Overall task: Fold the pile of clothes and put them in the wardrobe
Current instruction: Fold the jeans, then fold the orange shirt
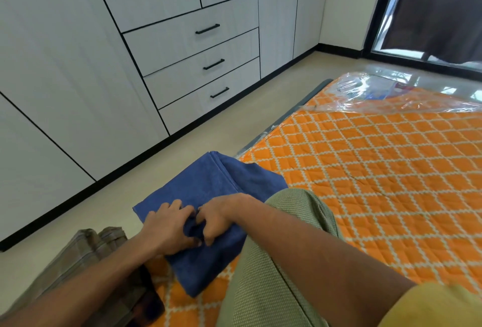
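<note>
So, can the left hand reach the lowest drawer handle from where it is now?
Probably not. The left hand holds the blue cloth at the mattress edge, and a strip of floor lies between it and the lowest drawer handle.

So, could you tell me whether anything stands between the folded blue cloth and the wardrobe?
Nothing lies on the visible floor between them. But the wardrobe shows only shut doors and drawers, and the left hand and right hand both grip the blue cloth.

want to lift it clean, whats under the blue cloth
Orange quilt shows under the blue cloth at its near corner. Left hand and right hand grip its middle; whatever lies beneath the rest is covered.
</note>
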